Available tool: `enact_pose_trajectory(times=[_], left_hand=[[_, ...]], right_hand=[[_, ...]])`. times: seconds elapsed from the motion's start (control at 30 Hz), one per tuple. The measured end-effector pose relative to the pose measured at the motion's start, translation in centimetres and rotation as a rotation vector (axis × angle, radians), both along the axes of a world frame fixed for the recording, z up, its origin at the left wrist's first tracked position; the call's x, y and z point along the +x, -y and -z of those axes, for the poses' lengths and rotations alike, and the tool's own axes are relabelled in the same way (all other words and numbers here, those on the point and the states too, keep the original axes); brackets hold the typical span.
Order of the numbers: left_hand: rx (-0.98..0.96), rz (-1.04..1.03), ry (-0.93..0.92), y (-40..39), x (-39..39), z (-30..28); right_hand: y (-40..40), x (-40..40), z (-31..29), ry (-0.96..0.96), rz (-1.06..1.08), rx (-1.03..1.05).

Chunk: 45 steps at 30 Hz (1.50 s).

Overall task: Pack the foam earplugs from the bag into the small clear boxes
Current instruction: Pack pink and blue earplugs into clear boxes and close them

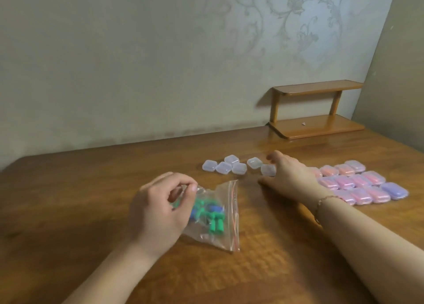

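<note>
A clear zip bag (220,214) with green and blue foam earplugs (213,221) lies on the wooden table (68,212). My left hand (158,214) pinches the bag's upper left corner between thumb and fingers. Several empty small clear boxes (223,167) sit in a loose group behind the bag. My right hand (291,175) reaches to the rightmost clear box (268,170), thumb and fingers spread round it and touching its right side; whether it grips the box is unclear.
Rows of closed boxes filled with pink earplugs (353,184), one with purple (394,190), lie at the right. A small two-tier wooden shelf (316,120) stands at the back right against the wall.
</note>
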<state>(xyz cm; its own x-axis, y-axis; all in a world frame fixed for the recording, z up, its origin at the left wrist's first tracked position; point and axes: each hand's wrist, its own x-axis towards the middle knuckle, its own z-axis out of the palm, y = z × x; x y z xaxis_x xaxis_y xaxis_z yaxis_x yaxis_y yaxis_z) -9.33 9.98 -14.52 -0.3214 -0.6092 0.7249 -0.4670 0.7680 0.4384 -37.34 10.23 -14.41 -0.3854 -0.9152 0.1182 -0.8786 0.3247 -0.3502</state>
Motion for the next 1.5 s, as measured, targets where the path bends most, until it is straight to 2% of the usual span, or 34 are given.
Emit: enact_pose_trajectory(times=[0.13, 0.2, 0.27, 0.33, 0.4, 0.5, 0.6, 0.7, 0.77, 0.87, 1.07, 1.5], left_hand=[[0.215, 0.058, -0.141, 0.9, 0.5, 0.1], [0.384, 0.113, -0.245, 0.6, 0.5, 0.0], [0.636, 0.23, -0.421, 0.0, 0.6, -0.5], [0.908, 0.381, -0.527, -0.6, 0.5, -1.0], [1.128, 0.585, -0.597, -1.0, 0.7, -1.1], [1.254, 0.832, -0.725, -1.7, 1.2, -1.2], [1.326, 0.887, -0.873, -1.7, 1.2, -0.8], [1.351, 0.941, -0.961, -1.5, 0.9, -0.4], [1.345, 0.948, -0.939, -1.4, 0.8, -0.2], [1.338, 0.925, -0.913, -1.4, 0.7, -0.2], [1.308, 0.84, -0.869, -0.9, 0.7, 0.4], [1.303, 0.839, -0.83, -0.9, 0.6, 0.6]], right_hand=[[0.2, 0.1, 0.5, -0.04, 0.051, -0.046], [-0.7, 1.1, -0.4, -0.096, 0.002, -0.187], [-2.2, 3.5, -2.2, -0.072, -0.199, -0.455], [-3.9, 7.1, -4.1, 0.111, -0.524, -0.598], [-4.6, 10.0, -4.7, 0.219, -0.782, -0.606], [-4.3, 11.7, -4.2, 0.32, -0.944, -0.592], [-4.0, 11.6, -3.4, 0.307, -0.936, -0.668], [-4.1, 11.7, -2.1, 0.027, -0.805, -0.853], [-4.4, 11.8, -1.4, -0.041, -0.747, -0.904], [-4.6, 11.7, -1.3, -0.005, -0.738, -0.911], [-4.4, 11.3, -0.9, -0.069, -0.73, -0.914], [-4.9, 10.8, -1.2, 0.001, -0.693, -0.816]])
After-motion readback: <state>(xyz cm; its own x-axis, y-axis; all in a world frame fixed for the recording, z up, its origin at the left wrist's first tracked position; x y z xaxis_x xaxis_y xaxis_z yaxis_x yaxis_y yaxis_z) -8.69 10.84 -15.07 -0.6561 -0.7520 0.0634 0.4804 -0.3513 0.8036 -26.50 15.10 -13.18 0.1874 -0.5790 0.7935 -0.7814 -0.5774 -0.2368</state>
